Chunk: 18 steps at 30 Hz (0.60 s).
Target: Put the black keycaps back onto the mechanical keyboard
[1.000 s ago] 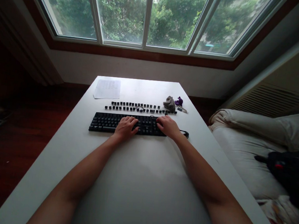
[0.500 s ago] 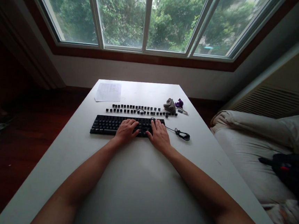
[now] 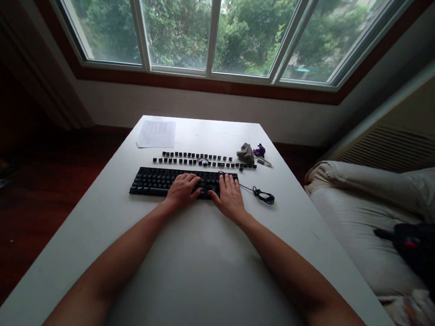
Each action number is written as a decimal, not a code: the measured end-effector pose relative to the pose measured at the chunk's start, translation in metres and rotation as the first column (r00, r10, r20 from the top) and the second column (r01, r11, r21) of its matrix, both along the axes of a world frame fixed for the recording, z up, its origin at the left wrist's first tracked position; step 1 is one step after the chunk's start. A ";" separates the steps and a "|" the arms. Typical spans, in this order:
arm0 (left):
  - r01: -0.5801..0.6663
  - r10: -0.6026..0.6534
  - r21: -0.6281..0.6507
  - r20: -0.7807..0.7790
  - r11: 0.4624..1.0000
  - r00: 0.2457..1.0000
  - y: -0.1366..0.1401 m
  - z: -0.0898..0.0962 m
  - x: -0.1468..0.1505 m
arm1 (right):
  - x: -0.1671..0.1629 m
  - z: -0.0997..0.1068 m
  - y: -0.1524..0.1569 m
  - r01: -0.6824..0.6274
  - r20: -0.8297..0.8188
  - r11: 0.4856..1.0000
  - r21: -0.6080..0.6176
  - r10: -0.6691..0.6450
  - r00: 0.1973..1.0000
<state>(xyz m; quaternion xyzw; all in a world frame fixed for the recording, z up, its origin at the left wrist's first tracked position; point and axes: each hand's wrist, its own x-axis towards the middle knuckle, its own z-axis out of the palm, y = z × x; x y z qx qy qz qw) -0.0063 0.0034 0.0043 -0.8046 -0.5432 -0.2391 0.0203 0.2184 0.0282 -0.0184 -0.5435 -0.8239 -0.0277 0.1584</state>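
A black keyboard [image 3: 151, 181] lies across the white table in the head view. My left hand [image 3: 183, 188] rests on its right-of-middle part, fingers stretched out over the keys and thumb pointing right. Over the right end lies my right hand [image 3: 230, 194], its fingers extended forward and its thumb spread to the left. Neither hand holds anything. Some keys under both palms are hidden. Behind the keyboard, loose black keycaps [image 3: 181, 161] stand in two rows. A coiled black cable [image 3: 263, 195] lies to the right of my right hand.
On the white table [image 3: 193, 262], a printed paper sheet [image 3: 157, 134] lies at the far left. A grey cloth [image 3: 245, 154], a purple cloth [image 3: 259, 150] and thin tools [image 3: 265, 162] sit at the far right. A cushioned seat [image 3: 352, 225] stands right of the table.
The whole view has shifted slightly. My right thumb appears a little farther left on the keyboard; my left hand stays in nearly the same place.
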 end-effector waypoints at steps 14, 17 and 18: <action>0.005 -0.005 -0.005 0.007 1.000 1.000 -0.004 0.003 -0.003 | -0.008 0.006 -0.006 0.077 -0.014 0.997 -0.008 -0.077 0.997; 0.007 -0.007 -0.004 0.008 1.000 1.000 -0.004 0.004 -0.005 | 0.003 0.023 0.002 0.066 -0.108 0.998 -0.009 -0.067 0.992; 0.008 -0.008 -0.004 0.010 1.000 1.000 -0.004 0.004 -0.006 | 0.010 0.030 0.009 0.052 -0.147 0.998 -0.022 -0.055 0.988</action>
